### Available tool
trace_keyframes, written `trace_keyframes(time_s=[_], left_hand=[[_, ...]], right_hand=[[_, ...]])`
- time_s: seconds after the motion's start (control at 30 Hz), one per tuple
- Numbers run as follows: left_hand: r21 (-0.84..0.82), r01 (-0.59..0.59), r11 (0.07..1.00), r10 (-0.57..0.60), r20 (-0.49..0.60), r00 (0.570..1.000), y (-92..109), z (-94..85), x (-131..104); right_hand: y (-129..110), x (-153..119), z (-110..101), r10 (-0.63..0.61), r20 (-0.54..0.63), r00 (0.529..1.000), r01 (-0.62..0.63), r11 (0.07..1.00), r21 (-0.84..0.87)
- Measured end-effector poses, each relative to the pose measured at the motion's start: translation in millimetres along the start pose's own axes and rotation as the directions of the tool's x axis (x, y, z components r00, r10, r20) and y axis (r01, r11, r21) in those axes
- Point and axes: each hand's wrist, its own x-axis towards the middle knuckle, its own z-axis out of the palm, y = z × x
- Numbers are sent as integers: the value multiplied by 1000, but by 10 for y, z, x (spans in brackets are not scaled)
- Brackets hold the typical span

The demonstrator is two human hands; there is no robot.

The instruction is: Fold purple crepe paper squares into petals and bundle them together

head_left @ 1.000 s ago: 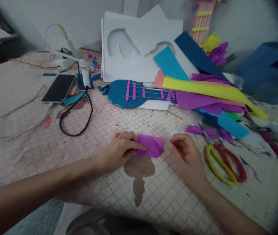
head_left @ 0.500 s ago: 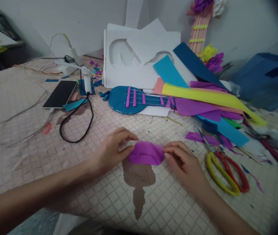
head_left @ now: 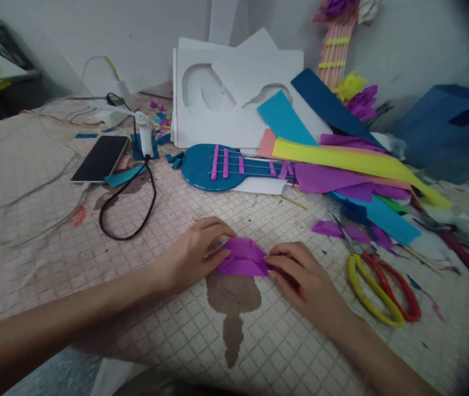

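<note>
A small creased piece of purple paper (head_left: 243, 258) lies low over the table between my hands, with its corners folded in. My left hand (head_left: 195, 250) pinches its left end between thumb and fingers. At the right end, my right hand (head_left: 300, 275) grips the paper with thumb and fingertips. Just beyond sits a blue paper guitar (head_left: 199, 170) with purple strips across its strings. Scissors (head_left: 377, 286) with one yellow and one red handle lie to the right of my right hand, blades partly apart.
Coloured paper strips (head_left: 342, 159) are heaped at the right rear. White sheets with cut-outs (head_left: 238, 121) stand behind the guitar. A phone (head_left: 100, 159) and a black cord loop (head_left: 128, 237) lie at left. Pliers (head_left: 465, 256) rest at far right, near a blue bag (head_left: 441, 137).
My right hand has shifted slightly left, toward my left hand. The paper's right side is now folded inward, so the piece looks narrower and more pointed.
</note>
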Motion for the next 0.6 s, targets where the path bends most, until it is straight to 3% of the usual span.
trace_keyframes(time_s=[0.13, 0.37, 0.6], left_hand=[[1, 60, 998, -60, 28, 998, -26, 0, 29], [0, 111, 994, -110, 98, 989, -46, -44, 207], [-104, 165, 981, -152, 123, 981, -84, -91, 278]], right_hand=[[-11, 3, 10, 65, -23, 998, -63, 996, 65], [3, 143, -16, 327, -66, 943, -308, 930, 202], [100, 325, -85, 230, 50, 972, -235, 961, 144]])
